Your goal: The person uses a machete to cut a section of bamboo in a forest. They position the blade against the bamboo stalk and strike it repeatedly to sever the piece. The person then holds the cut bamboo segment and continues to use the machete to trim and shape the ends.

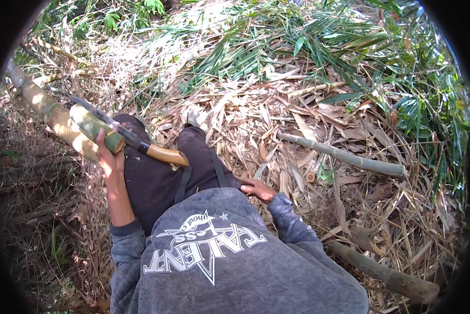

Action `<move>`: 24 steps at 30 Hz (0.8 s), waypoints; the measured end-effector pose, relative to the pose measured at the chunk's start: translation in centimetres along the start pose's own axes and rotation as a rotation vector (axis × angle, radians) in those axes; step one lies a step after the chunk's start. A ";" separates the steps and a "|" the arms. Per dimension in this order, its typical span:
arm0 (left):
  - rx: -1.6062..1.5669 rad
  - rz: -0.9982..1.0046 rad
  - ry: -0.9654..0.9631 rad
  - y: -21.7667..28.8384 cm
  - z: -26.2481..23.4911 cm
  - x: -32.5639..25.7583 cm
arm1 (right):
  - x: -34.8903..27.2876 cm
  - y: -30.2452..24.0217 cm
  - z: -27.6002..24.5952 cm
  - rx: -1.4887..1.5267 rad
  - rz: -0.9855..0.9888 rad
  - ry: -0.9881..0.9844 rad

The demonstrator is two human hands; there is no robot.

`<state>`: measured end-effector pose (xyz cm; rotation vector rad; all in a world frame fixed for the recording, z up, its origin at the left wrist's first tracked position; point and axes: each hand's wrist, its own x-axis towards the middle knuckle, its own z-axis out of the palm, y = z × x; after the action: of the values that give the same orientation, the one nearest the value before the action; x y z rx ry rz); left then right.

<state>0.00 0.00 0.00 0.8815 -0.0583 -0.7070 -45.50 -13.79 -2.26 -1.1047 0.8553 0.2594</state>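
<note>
The short bamboo section was held at the person's left, beside the left thigh, its long axis slanting from upper left to lower right and its pale cut end facing lower right. The left hand was closed around its lower end. A knife lay nearly parallel along the section's right side, blade tip to the upper left, wooden handle over the dark trousers; whether the left hand also bore it could not be told. The right hand rested by the right thigh, fingers slightly bent; any grip could not be made out. Count: one section, one knife, one long bamboo pole slanting behind the section, and two bamboo lengths on the leaf litter at right.
</note>
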 end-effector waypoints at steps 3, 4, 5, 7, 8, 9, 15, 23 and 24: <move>-0.033 -0.037 0.007 -1.3 -0.2 -0.1 | -2.2 3.1 -1.3 0.144 0.002 -0.043; -0.022 -0.032 0.004 -0.8 -0.2 0.3 | -1.1 4.6 -1.6 0.096 -0.074 -0.073; -0.013 -0.031 0.005 -0.6 -0.2 0.4 | -0.4 5.4 -1.8 0.049 -0.144 -0.101; 0.003 -0.033 0.012 -0.4 -0.4 0.4 | -0.3 5.7 -1.6 0.057 -0.124 -0.107; 0.011 -0.035 0.015 -0.3 -0.4 0.4 | -0.2 5.8 -1.6 0.061 -0.114 -0.110; 0.015 -0.033 0.002 -0.3 -0.4 0.4 | 0.0 5.7 -1.6 0.069 -0.123 -0.101; -0.021 -0.019 -0.008 -0.2 0.1 0.1 | 1.7 5.2 -1.3 0.038 -0.117 -0.011; -0.005 -0.013 0.020 -0.1 0.1 0.0 | 2.1 2.6 -1.2 0.036 -0.053 -0.084; 0.001 -0.014 0.022 -0.1 0.1 0.0 | 2.2 2.9 -1.2 0.071 -0.060 -0.094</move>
<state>-0.05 -0.11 -0.03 0.8912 -0.0323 -0.7104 -46.31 -13.99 -5.96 -1.0416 0.7412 0.2277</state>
